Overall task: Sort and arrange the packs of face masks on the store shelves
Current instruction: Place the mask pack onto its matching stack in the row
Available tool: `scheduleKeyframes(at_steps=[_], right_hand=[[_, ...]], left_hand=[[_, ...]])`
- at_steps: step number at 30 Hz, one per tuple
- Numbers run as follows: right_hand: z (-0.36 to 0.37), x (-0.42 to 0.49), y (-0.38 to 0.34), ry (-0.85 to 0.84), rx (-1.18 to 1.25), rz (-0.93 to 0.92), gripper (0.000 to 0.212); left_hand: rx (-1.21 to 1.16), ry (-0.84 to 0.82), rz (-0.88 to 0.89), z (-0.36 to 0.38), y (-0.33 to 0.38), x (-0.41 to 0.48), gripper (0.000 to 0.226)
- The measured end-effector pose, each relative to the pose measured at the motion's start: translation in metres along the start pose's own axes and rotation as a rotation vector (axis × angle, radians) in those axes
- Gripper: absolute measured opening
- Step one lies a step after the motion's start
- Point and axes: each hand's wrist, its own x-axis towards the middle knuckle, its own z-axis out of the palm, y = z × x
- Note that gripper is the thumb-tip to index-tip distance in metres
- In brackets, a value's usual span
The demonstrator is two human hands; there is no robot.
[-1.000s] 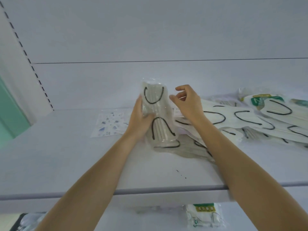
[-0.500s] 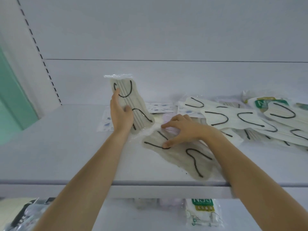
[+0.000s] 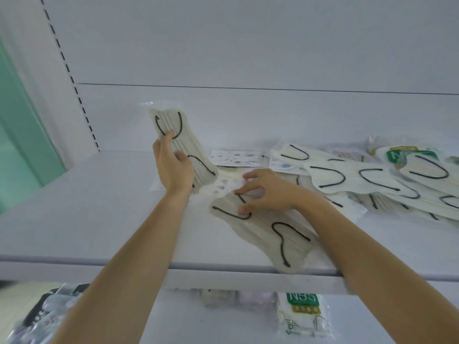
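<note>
Left hand (image 3: 173, 170) grips grey mask pack (image 3: 186, 145) upright at 10 o'clock on shelf (image 3: 99, 219); right hand (image 3: 270, 192), fingers spread, presses flat grey pack (image 3: 260, 232) at centre. White packs (image 3: 347, 180) piled at 3 o'clock.

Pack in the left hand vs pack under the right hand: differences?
Left-hand pack is held upright, gripped by the left hand; right-hand pack lies flat on the shelf under fingertips of the right hand. Left-hand pack is farther back; right-hand pack reaches the front edge. Both: greyish masks, black ear loops, clear wrap.
</note>
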Motion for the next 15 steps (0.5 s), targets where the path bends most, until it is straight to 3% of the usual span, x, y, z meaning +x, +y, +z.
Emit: scheduleKeyframes(at_steps=[4,11,15], right_hand=[[0.0041,0.0015,0.0,0.0,-0.022,-0.038,0.061],[0.0054,0.0042,-0.0008,0.02,-0.025,-0.074,0.049],[0.003,0.0071,0.0085,-0.036,-0.177,0.131,0.081]], left_hand=[[0.013,0.011,0.001,-0.0004,-0.0006,0.0014,0.051],[-0.003,-0.004,0.019,0.0,-0.0003,0.0008,0.051],[-0.001,0.002,0.014,-0.0007,-0.0007,0.0012,0.051]])
